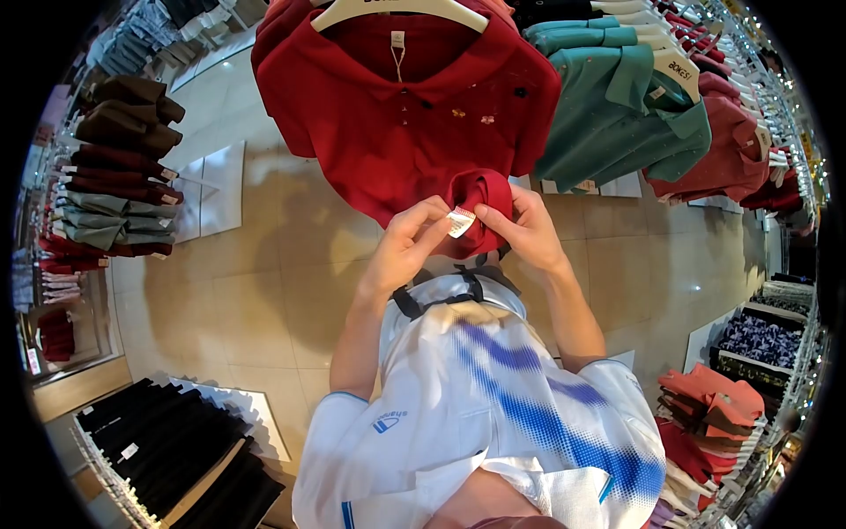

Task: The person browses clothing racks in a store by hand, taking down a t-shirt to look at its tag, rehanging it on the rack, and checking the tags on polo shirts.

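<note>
A red polo shirt (352, 123) hangs on a white hanger (432, 9) in front of me, with small flower decorations on its chest. Its lower edge is gathered up and turned inside out between my hands. My left hand (407, 242) is closed, thumb and fingers pinching the white care label (460, 222) sewn inside. Beside it, my right hand (527, 227) grips the bunched red fabric, its thumb near the label's other side. Some fingertips are hidden behind the cloth. A paper tag (398, 40) hangs inside the collar.
Green polo shirts (608, 115) and pink shirts (718, 132) hang to the right of the red one. Folded garments hang on a rack (123, 203) at left. Black trousers (167, 441) stand at lower left, and coral garments (709, 397) at lower right. Tiled floor (256, 291) lies between.
</note>
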`<state>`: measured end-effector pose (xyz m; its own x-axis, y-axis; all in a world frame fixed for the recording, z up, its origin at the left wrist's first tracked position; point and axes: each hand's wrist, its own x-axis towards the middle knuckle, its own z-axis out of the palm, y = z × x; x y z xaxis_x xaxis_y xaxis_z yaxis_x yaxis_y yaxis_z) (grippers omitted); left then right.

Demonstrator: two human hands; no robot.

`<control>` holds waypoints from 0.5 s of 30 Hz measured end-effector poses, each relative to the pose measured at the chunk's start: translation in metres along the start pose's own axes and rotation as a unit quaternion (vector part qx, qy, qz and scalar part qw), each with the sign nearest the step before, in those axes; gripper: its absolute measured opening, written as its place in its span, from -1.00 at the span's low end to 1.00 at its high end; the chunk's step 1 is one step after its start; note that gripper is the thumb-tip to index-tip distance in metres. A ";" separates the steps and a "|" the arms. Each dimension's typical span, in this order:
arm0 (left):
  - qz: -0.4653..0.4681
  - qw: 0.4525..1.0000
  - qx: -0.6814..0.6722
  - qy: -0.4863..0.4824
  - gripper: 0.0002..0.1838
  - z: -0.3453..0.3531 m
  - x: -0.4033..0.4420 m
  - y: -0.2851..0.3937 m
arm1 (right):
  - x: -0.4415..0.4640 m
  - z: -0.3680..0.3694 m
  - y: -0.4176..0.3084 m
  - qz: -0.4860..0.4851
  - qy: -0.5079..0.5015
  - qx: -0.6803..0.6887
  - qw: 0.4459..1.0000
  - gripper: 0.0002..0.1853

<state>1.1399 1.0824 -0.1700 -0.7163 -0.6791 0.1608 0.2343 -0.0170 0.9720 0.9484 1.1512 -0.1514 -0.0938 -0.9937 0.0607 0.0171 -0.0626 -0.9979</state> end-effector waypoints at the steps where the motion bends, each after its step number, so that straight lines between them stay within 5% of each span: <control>1: 0.000 1.000 0.000 -0.001 -0.92 0.000 0.000 -0.001 | 0.000 0.000 0.000 -0.004 0.001 -0.003 1.000 -0.85; 11: 0.002 1.000 -0.009 -0.007 -0.87 0.002 -0.002 0.000 | -0.001 -0.002 0.000 0.011 -0.001 -0.002 1.000 -0.83; 15: 0.025 1.000 0.001 -0.005 -0.88 -0.003 -0.003 -0.010 | -0.003 -0.003 0.005 0.053 0.015 0.103 0.993 -0.75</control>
<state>1.1413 1.0822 -0.1801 -0.7096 -0.6721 0.2114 0.2691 0.0187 0.9629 0.9462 1.1544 -0.1562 -0.1100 -0.9927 -0.0486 0.2320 0.0219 -0.9725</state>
